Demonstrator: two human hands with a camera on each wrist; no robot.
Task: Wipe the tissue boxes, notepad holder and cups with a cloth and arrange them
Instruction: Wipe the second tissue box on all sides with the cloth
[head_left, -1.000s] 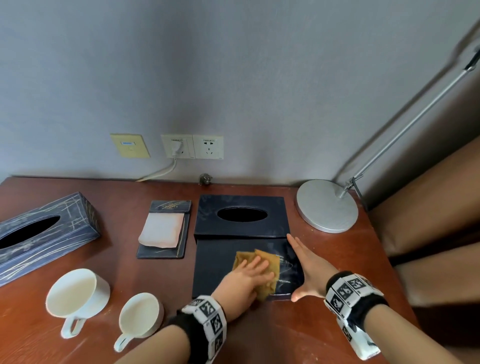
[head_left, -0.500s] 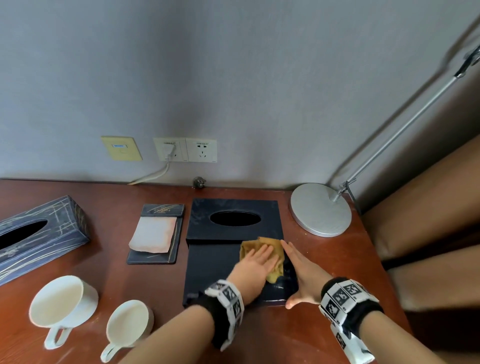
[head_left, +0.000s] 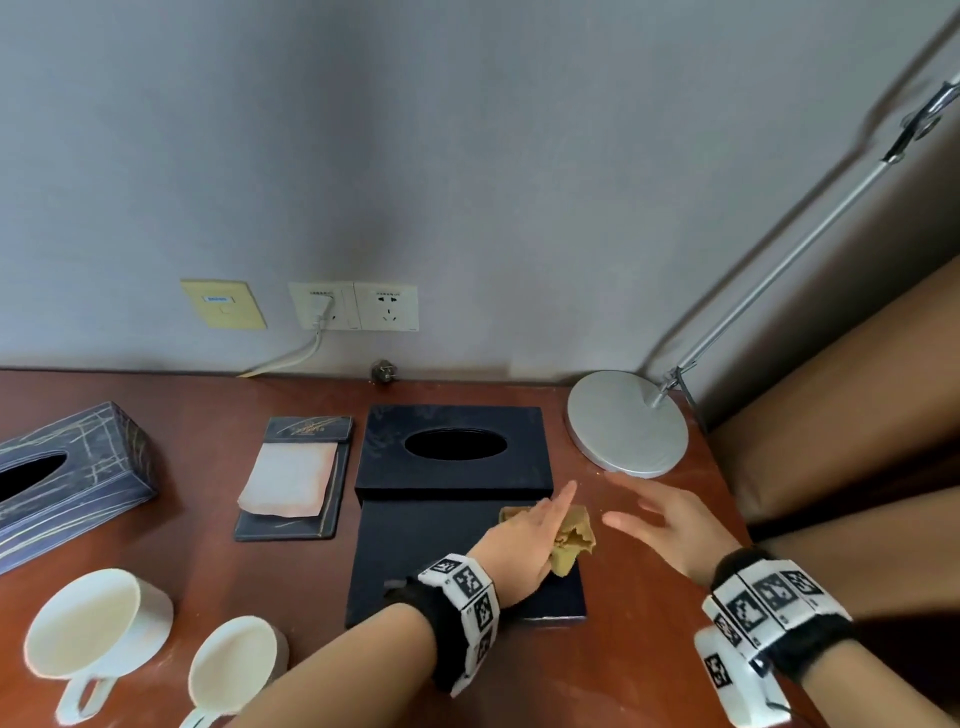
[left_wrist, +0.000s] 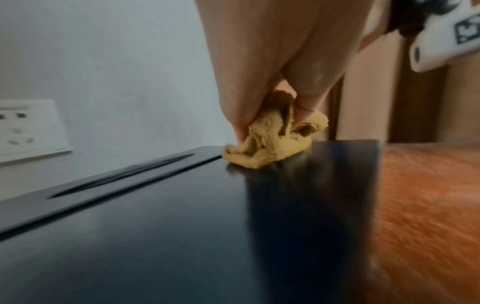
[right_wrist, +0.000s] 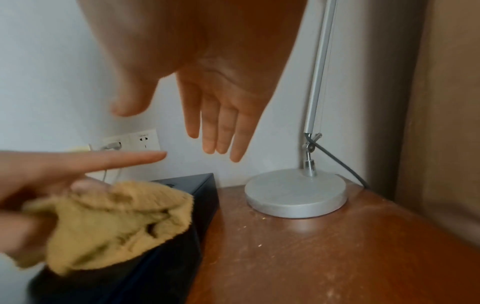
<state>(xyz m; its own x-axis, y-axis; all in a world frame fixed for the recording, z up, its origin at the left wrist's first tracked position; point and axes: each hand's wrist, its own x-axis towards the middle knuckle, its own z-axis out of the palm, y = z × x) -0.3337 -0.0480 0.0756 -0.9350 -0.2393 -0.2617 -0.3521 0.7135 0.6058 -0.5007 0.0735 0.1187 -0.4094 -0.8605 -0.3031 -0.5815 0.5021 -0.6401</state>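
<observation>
A black tissue box (head_left: 452, 452) with an oval slot stands mid-table, and its flat black panel (head_left: 441, 566) lies in front of it. My left hand (head_left: 524, 545) pinches a bunched yellow cloth (head_left: 571, 535) at the panel's far right corner, index finger pointing out. The left wrist view shows the cloth (left_wrist: 270, 142) touching the glossy black surface (left_wrist: 182, 226). My right hand (head_left: 649, 519) hovers open just right of the panel, holding nothing. A dark notepad holder (head_left: 293, 483), a blue streaked tissue box (head_left: 72, 478) and two white cups (head_left: 98, 623) (head_left: 239, 665) lie to the left.
A round silver lamp base (head_left: 626, 423) stands at the back right corner, its arm slanting up to the right. Wall sockets (head_left: 353, 306) with a plugged cable sit behind the desk. A brown padded surface (head_left: 857, 415) borders the table's right edge.
My left hand has gathered the flat cloth into a bunch and slid it to the panel's right edge. My right hand has lifted off the panel's side and moved right.
</observation>
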